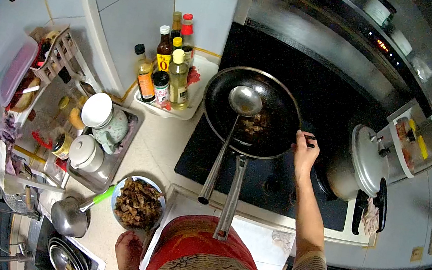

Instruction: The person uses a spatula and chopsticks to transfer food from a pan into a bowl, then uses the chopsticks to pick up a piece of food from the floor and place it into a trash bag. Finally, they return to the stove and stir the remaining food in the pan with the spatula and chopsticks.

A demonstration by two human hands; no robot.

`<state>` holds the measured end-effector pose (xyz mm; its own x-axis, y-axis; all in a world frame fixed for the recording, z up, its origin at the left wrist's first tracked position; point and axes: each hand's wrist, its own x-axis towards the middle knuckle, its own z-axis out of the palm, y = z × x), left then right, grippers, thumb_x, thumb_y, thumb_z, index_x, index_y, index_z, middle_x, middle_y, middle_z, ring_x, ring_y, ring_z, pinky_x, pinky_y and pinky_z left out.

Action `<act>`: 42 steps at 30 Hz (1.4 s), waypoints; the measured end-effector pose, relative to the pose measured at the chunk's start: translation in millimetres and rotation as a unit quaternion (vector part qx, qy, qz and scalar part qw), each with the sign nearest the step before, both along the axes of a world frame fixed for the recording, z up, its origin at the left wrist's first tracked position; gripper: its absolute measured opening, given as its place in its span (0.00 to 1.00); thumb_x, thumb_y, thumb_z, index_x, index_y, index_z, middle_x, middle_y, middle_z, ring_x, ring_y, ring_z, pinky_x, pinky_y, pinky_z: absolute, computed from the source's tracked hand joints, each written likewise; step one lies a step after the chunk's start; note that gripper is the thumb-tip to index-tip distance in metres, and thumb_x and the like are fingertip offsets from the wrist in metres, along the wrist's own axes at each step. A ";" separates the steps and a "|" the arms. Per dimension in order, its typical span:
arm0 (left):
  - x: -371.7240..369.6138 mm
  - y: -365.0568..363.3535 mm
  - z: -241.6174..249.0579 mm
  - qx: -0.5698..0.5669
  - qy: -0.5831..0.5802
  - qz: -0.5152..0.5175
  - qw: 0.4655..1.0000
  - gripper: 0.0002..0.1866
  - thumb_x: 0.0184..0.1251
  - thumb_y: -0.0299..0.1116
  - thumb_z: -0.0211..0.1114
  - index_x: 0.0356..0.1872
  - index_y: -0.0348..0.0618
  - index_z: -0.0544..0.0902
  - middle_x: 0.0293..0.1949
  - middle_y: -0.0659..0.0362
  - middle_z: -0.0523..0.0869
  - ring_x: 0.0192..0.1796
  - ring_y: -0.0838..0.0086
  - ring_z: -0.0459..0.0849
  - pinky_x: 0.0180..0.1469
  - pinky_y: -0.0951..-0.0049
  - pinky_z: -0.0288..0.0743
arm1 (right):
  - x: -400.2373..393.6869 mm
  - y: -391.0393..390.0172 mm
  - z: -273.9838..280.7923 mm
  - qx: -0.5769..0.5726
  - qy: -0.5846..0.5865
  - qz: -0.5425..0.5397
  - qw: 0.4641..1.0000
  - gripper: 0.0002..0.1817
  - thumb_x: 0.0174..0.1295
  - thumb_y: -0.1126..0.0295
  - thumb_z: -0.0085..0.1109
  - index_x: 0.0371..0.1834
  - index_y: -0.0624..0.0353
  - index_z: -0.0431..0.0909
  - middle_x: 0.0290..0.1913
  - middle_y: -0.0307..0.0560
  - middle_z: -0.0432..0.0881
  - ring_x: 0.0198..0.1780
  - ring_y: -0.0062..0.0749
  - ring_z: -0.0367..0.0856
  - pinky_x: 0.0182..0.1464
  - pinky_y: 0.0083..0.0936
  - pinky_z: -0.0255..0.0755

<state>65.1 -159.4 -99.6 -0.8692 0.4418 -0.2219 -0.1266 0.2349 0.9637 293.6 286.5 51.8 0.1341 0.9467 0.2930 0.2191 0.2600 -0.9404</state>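
Note:
A dark wok [221,99] with a long metal handle [230,199] sits on the black stove. A metal ladle [245,101] rests in it, its handle leaning over the near rim, beside some brown bits of food [253,125]. My right hand [306,149] is closed at the wok's right rim, around a small black thing I cannot make out. Low on the left, my left hand [129,245] is just below a plate [113,203] heaped with browned, chopped food [138,203]. Its fingers look curled, and what they hold, if anything, is hidden in shadow.
Several sauce bottles [164,59] stand on a white tray [206,71] behind the counter. A pressure cooker [355,163] is right of the wok. Left are a tray [136,122] with bowls and a lidded pot [86,153], a green-handled saucepan [69,217] and a sink with stacked bowls [66,261].

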 end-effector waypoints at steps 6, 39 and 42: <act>2.6 -2.2 -3.2 0.013 -0.018 0.030 0.999 0.08 0.55 0.24 0.57 0.36 0.37 0.75 0.22 0.57 0.77 0.22 0.72 0.75 0.22 0.77 0.69 | 17.1 4.8 6.7 0.033 0.037 -0.041 0.998 0.12 0.54 0.65 0.61 0.24 0.63 0.74 0.20 0.34 0.72 0.21 0.15 0.63 0.22 0.16 0.55; -6.7 182.7 213.5 0.168 -0.291 -0.222 0.915 0.22 0.55 0.22 0.55 0.54 0.30 0.68 0.25 0.56 0.75 0.14 0.81 0.64 0.12 0.84 0.49 | -7.7 56.6 5.3 -0.001 0.006 -0.012 1.000 0.07 0.56 0.71 0.54 0.26 0.64 0.74 0.15 0.42 0.75 0.15 0.21 0.72 0.17 0.18 0.63; -7.2 180.3 208.4 0.170 -0.277 -0.202 0.924 0.24 0.54 0.21 0.55 0.55 0.30 0.67 0.25 0.56 0.75 0.14 0.81 0.64 0.12 0.84 0.49 | -0.7 59.7 7.3 0.007 0.051 -0.014 0.999 0.07 0.55 0.71 0.54 0.25 0.64 0.74 0.15 0.43 0.75 0.14 0.21 0.70 0.16 0.19 0.62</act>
